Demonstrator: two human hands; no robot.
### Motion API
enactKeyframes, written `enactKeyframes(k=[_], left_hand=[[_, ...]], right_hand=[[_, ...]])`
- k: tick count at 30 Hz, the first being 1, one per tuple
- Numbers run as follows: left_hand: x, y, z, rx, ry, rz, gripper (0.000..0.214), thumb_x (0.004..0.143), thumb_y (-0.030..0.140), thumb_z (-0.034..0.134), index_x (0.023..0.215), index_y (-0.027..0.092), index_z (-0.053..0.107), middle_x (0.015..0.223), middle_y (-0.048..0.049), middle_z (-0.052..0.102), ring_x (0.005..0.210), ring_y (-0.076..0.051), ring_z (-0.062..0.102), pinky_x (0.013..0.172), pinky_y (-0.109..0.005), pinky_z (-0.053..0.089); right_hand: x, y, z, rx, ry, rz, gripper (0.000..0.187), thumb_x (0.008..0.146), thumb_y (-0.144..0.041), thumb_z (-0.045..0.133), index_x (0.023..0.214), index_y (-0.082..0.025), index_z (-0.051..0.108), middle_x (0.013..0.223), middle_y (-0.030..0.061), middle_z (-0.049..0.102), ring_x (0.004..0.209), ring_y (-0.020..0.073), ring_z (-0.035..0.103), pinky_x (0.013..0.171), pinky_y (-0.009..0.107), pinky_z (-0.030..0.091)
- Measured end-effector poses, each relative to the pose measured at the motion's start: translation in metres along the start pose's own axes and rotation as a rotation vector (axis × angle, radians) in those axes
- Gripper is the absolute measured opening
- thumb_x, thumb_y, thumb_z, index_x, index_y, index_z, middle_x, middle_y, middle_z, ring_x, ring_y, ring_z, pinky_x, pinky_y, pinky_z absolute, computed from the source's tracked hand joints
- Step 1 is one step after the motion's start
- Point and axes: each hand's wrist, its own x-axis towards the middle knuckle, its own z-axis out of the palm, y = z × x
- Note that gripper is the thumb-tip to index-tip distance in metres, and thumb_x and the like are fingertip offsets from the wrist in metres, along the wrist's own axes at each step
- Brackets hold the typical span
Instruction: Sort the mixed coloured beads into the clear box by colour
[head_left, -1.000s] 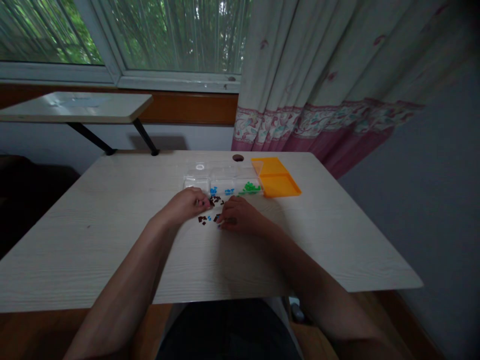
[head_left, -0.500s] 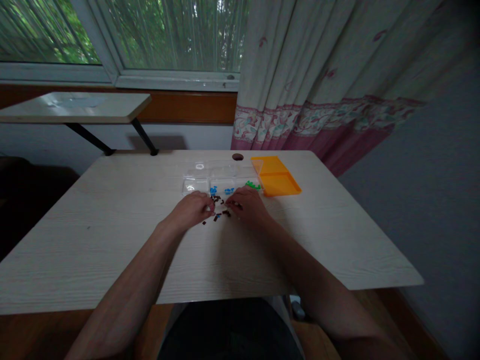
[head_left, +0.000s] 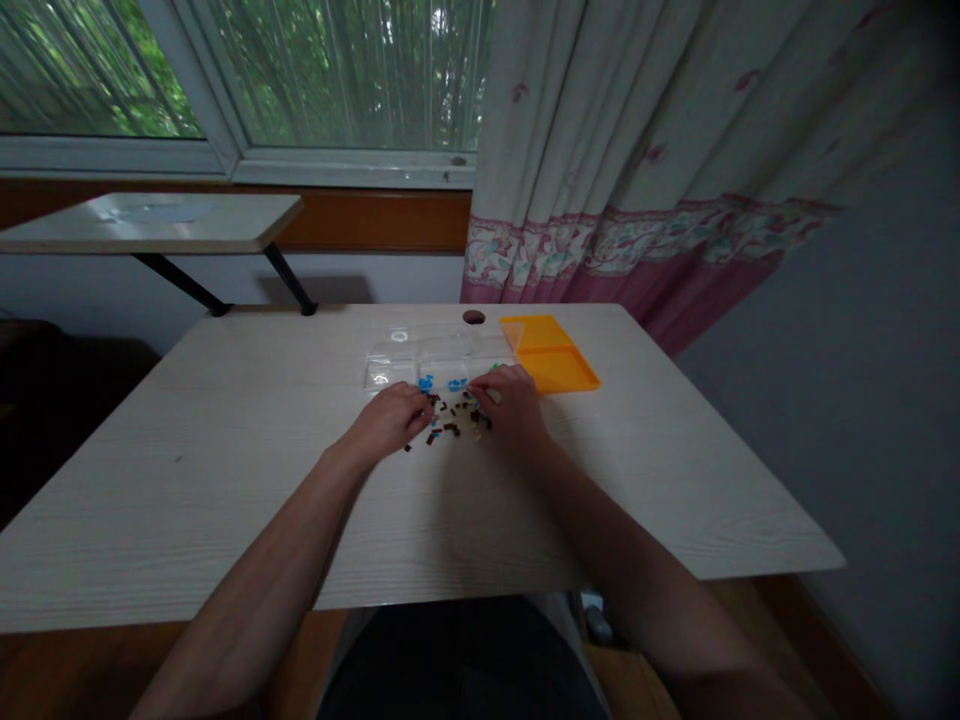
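Note:
Small dark brown building pieces [head_left: 451, 428] lie scattered on the table between my two hands, with a few blue and tan ones among them. My left hand [head_left: 391, 418] rests at the left of this scatter, thumb and fingers closed together; whatever they hold is too small to name. At the right, my right hand [head_left: 511, 402] is pinched over the near edge of a clear compartment tray [head_left: 391, 374], its fingertips close to blue pieces [head_left: 457, 384]. What is in that pinch I cannot make out. More blue pieces [head_left: 426, 383] sit in the tray, while green ones are mostly hidden by my right hand.
An open orange case [head_left: 559, 369] lies right of the tray. Behind is a round cable hole [head_left: 474, 317] in the pale wooden table [head_left: 247, 500]. A raised shelf [head_left: 225, 225] on black legs stands at the back left, and a curtain [head_left: 555, 200] hangs behind.
My right hand has moved right and up toward the tray, uncovering more brown and tan pieces and covering most green ones. My left hand has barely shifted.

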Motion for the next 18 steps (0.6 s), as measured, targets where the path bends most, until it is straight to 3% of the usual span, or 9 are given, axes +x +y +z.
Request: enactKeyframes(k=[10, 18], left_hand=[[0.004, -0.004, -0.001, -0.05, 0.242, -0.153, 0.024, 0.097, 0.034, 0.046, 0.087, 0.018, 0.062, 0.084, -0.0053, 0.061, 0.086, -0.02, 0.054, 0.083, -0.035, 0.042], [0.009, -0.006, 0.006, -0.018, 0.41, -0.266, 0.025, 0.097, 0.037, 0.047, 0.091, 0.019, 0.063, 0.088, -0.0059, 0.061, 0.09, -0.022, 0.054, 0.087, -0.037, 0.042]], right_hand=[[0.011, -0.002, 0.013, -0.1, 0.075, 0.026, 0.02, 0.093, -0.036, 0.059, 0.092, -0.023, 0.074, 0.097, 0.0064, 0.068, 0.099, 0.0237, 0.052, 0.086, 0.038, 0.034], [0.01, 0.0, 0.011, -0.045, -0.005, -0.024, 0.022, 0.095, -0.034, 0.056, 0.096, -0.022, 0.074, 0.099, 0.0074, 0.069, 0.099, 0.0233, 0.052, 0.088, 0.037, 0.035]])
